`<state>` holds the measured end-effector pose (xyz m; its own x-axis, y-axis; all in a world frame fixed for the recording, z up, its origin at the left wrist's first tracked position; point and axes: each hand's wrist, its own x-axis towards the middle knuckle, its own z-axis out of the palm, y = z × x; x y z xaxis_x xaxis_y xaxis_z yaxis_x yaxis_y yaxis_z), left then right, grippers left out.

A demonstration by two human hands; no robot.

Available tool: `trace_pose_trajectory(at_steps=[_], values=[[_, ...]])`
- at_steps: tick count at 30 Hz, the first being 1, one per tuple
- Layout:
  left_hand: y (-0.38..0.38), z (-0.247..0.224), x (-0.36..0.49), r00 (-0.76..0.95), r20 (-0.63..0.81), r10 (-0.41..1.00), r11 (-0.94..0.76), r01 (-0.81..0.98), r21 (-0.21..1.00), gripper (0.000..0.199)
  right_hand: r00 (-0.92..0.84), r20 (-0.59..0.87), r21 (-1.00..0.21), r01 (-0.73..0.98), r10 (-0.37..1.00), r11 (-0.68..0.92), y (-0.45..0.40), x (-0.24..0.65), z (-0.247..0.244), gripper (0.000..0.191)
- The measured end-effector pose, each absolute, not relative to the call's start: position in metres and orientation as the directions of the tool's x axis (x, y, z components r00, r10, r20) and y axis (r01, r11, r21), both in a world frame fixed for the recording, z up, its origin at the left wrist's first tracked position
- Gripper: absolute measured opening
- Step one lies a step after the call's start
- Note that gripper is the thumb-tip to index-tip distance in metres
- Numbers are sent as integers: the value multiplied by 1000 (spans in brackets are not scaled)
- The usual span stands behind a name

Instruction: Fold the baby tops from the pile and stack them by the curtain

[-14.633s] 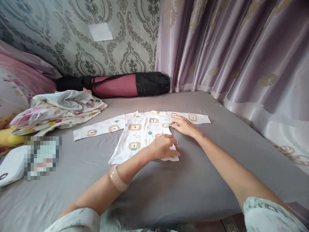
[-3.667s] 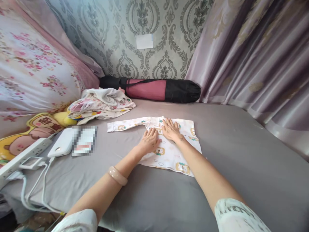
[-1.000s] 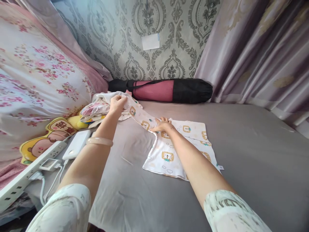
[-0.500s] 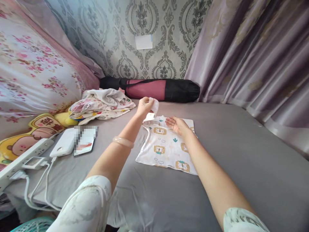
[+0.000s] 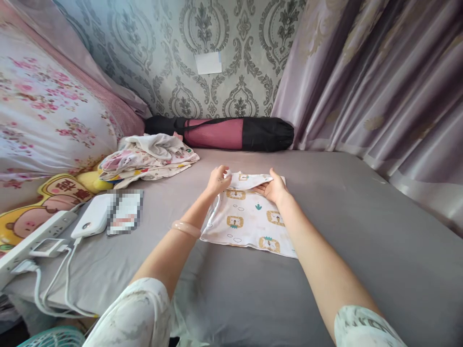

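A small white shirt (image 5: 249, 217) printed with tan lions and green leaves lies flat on the grey bed sheet. Its far part is folded over toward me as a narrow flap (image 5: 249, 180). At the left end of this flap, my left hand (image 5: 218, 180) is closed with its fingertips pinching the cloth. My right hand (image 5: 275, 189) holds the other end, the fingers reaching beneath the flap's edge and the thumb pointing up beside it. The right forearm covers part of the shirt's right side.
A rolled mat in a black and pink bag (image 5: 213, 134) lies along the wall. To the left are a pile of clothes (image 5: 152, 156), a white power bank (image 5: 92, 217), a phone (image 5: 125, 212), a power strip (image 5: 39, 243) with cables, and a yellow cushion (image 5: 21, 224).
My left hand has come down with the cloth it held raised, laying it over as a flap. My right hand, open before, has taken the flap's right end.
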<state>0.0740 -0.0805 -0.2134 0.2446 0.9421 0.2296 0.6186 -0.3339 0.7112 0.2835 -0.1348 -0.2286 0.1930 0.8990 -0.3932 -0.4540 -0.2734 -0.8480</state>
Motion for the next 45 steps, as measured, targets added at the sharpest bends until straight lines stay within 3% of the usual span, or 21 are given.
trace_pose_trajectory(at_steps=[5, 10, 14, 17, 20, 22, 25, 32, 36, 41, 45], values=[[-87, -234, 44, 336, 187, 923, -383, 772, 507, 47, 311, -446, -811, -537, 839, -232, -133, 281, -230, 28], [-96, -242, 35, 462, 183, 868, -494, 766, 411, 36, 509, -386, -889, -429, 769, -162, -133, 283, -231, 13], [-103, -241, 34, 479, 149, 865, -501, 817, 284, 39, 631, -222, -974, -115, 743, -193, -137, 296, -238, 11], [-105, -241, 35, 498, 132, 857, -515, 826, 230, 39, 672, -81, -914, 245, 736, -325, -143, 307, -242, 6], [-104, -241, 37, 500, 109, 859, -511, 829, 225, 39, 617, 29, -700, 574, 787, -424, -151, 314, -241, 12], [-102, -240, 37, 499, 96, 861, -506, 829, 237, 39, 577, 51, -561, 692, 815, -455, -157, 315, -238, 19], [-100, -239, 34, 509, 82, 857, -512, 819, 260, 41, 547, 46, -444, 761, 836, -473, -167, 313, -233, 27], [-87, -231, 20, 563, 68, 824, -544, 751, 373, 41, 496, 64, -305, 836, 866, -456, -178, 308, -219, 36], [-83, -223, 39, 451, 234, 861, -504, 817, 281, 36, 330, 203, -231, 931, 922, -283, -170, 289, -216, 45], [-82, -227, 83, 624, 241, 743, -664, 731, 155, 38, -71, 171, -222, 969, 983, 108, -145, 244, -225, 52], [-76, -239, 99, 646, 229, 728, -676, 733, 80, 34, -111, 91, -228, 965, 990, 129, -130, 227, -240, 57]])
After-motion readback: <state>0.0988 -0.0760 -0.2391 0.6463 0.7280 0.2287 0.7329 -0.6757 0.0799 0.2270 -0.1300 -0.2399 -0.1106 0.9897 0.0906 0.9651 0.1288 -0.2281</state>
